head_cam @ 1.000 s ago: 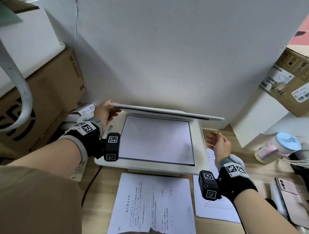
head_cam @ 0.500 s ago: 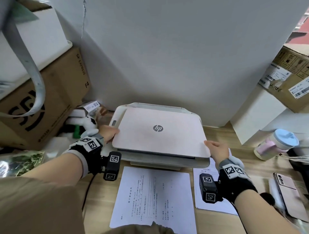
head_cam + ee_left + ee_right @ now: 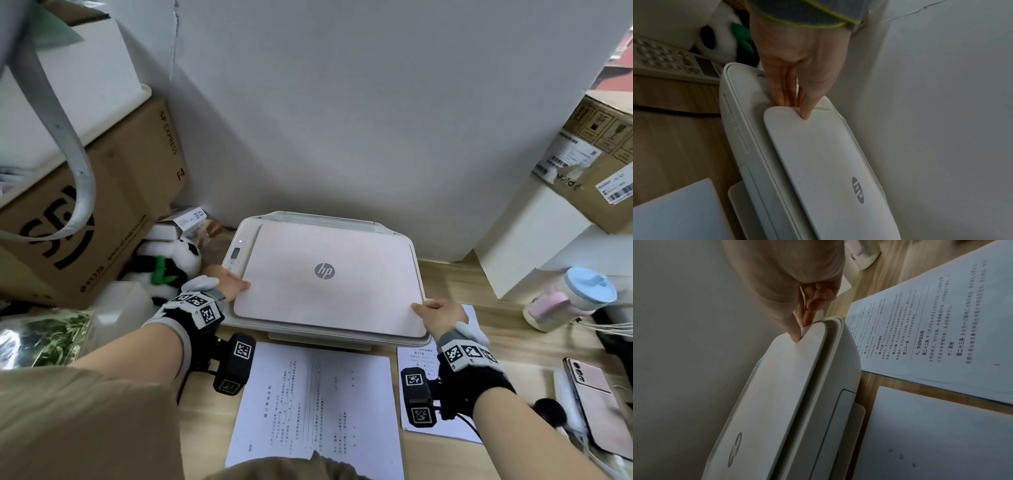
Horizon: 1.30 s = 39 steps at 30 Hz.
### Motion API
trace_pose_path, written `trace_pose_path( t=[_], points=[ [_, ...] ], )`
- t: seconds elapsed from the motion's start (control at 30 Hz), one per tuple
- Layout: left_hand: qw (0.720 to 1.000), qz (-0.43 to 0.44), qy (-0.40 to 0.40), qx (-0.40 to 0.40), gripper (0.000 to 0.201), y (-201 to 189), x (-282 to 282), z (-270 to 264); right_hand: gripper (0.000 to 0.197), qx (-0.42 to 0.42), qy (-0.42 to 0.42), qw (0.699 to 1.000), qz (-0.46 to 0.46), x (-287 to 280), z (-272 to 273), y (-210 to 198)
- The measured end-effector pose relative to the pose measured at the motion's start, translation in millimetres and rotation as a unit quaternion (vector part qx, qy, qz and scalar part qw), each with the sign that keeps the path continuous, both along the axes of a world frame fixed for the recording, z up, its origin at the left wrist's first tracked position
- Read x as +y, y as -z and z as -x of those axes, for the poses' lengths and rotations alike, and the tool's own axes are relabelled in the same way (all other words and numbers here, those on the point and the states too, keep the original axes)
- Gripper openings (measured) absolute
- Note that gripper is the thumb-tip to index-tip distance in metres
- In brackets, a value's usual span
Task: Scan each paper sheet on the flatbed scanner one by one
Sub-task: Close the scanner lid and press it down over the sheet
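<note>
The white HP scanner stands against the wall with its lid down or nearly down; in the right wrist view a thin dark gap shows under the lid. My left hand pinches the lid's left edge, thumb on top and fingers tucked under. My right hand holds the front right corner, thumb on top and fingers curled below. The sheet on the glass is hidden. One printed sheet lies in front of the scanner, another at its right.
Cardboard boxes and a panda plush crowd the left side. A keypad device lies left of the scanner. More boxes, a blue-lidded cup and a phone are at the right.
The lid was raised over the glass with a sheet on it. My left hand lowered it, and my right hand came onto its front right corner. It is now nearly flat.
</note>
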<state>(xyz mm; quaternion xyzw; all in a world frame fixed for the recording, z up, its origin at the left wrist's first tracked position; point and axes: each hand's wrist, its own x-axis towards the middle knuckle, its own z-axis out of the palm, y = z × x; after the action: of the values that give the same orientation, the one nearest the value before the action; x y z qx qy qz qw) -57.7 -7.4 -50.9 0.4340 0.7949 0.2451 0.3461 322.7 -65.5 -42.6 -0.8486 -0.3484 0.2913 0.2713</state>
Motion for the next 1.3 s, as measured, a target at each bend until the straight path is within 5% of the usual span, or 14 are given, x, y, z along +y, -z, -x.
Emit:
trace_pose_path(
  t=[0.23,0.4,0.63,1.3],
  points=[
    [1.000,0.004,0.030,0.007,0.023,-2.2,2.0,5.1,0.022,-0.007,-0.013,0.999,-0.037,1.5,-2.8,3.8],
    [0.997,-0.049,-0.047,0.025,0.034,-4.4,10.2,17.5,0.026,0.026,0.037,0.996,-0.076,10.2,-1.8,14.4],
    [0.998,0.050,0.014,0.024,0.036,-3.9,23.5,20.2,0.044,0.084,0.007,0.996,-0.018,15.2,7.5,25.0],
    [0.997,0.015,-0.050,-0.059,0.031,12.0,26.5,28.6,0.051,0.076,-0.014,0.997,0.022,18.8,8.4,36.4]
  ],
)
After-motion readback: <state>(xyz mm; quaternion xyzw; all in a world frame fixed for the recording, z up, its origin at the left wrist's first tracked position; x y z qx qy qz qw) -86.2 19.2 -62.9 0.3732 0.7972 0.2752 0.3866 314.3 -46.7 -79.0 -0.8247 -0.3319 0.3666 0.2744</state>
